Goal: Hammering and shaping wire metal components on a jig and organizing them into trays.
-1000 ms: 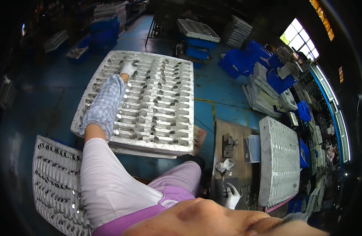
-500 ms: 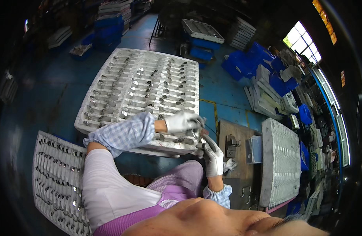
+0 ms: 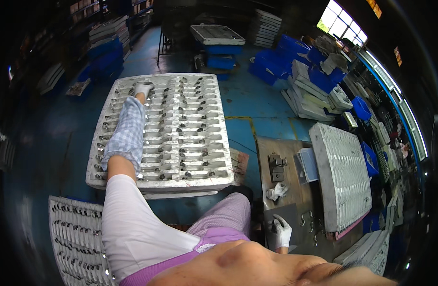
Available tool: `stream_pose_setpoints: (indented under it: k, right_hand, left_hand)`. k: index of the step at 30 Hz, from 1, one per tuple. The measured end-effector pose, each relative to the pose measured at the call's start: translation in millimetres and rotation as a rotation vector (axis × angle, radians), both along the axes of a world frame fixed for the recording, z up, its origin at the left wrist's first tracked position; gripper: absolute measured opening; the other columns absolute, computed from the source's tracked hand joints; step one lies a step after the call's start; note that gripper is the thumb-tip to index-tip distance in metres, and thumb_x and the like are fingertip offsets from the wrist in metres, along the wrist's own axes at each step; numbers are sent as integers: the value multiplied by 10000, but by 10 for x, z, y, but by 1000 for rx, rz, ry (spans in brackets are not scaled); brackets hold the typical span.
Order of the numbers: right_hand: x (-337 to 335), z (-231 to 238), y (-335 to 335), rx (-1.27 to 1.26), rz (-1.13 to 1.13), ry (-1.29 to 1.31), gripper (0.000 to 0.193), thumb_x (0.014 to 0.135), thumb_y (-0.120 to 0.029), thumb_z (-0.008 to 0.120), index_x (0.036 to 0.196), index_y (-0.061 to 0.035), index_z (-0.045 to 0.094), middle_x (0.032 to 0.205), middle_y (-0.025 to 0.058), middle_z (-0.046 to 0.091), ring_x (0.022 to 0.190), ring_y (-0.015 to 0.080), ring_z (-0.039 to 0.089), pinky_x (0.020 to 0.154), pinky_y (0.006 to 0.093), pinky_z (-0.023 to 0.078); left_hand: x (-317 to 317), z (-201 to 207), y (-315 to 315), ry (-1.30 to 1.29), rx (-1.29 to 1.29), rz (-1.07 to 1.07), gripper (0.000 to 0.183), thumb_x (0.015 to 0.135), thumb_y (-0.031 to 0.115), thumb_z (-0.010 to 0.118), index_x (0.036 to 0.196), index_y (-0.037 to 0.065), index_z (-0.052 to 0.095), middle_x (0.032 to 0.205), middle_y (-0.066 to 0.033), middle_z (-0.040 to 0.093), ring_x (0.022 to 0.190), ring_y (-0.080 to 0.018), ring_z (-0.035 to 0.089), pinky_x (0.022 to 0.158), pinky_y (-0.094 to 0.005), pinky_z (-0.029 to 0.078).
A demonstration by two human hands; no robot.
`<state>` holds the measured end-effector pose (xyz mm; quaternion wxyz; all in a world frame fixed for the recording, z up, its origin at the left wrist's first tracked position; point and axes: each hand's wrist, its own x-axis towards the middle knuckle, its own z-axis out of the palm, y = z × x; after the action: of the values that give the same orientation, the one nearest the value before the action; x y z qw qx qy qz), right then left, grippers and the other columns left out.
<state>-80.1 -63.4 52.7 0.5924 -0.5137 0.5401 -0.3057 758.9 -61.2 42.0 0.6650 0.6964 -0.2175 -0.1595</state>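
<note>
My left hand (image 3: 143, 88), in a white glove with grey fingertips, reaches to the far left part of a white foam tray (image 3: 200, 183). Its fingers curl down among the slots; whatever they grip is too small and too far off to make out. Rows of slots in this tray hold small metal pieces with dark ends (image 3: 182, 126). On the right, my right hand (image 3: 281, 231), also gloved, lies over a dark grey sheet (image 3: 276, 213) on the workbench with its fingers stretched and slightly apart. Several thin curved metal pieces (image 3: 312, 224) lie just right of it.
The brown workbench (image 3: 295, 200) carries a dark metal block fixture (image 3: 276, 168), a crumpled white glove (image 3: 277, 191), a clear blue plastic box (image 3: 308, 165) and an upright foam tray (image 3: 340, 178). A second filled tray (image 3: 80, 238) stands low at left. Blue crates (image 3: 271, 66) are stacked beyond.
My hands were together at the big tray's right edge, handling small metal parts. Now the left has reached away to the tray's far left, and the right has drawn back to the bench.
</note>
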Motion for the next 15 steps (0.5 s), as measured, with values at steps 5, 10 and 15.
stream_pose_setpoints:
  k: [5, 10, 15]
  right_hand:
    - [-390, -369, 317, 134, -76, -85, 262, 952, -55, 586, 1197, 18, 642, 788, 77, 688, 583, 83, 574, 520, 197, 443]
    - [-841, -853, 667, -233, -172, 226, 225, 895, -64, 589, 1072, 39, 682, 915, 108, 704, 764, 181, 653, 684, 286, 545]
    - [-525, -326, 460, -456, 12, 351, 320, 915, -207, 578, 1122, 17, 675, 1030, 191, 701, 957, 320, 666, 864, 371, 503]
  left_hand:
    - [-14, 199, 277, 19, -50, 246, 184, 900, 182, 661, 1064, 121, 721, 866, -16, 735, 617, -173, 692, 515, -284, 515]
    - [-1303, 811, -770, -303, -29, -42, 215, 949, 208, 618, 1097, 80, 708, 909, -25, 745, 614, -114, 673, 520, -266, 491]
    - [-3494, 1376, -1287, -415, 9, -681, 225, 981, 127, 585, 1176, 90, 691, 997, -31, 730, 715, -76, 652, 609, -209, 487]
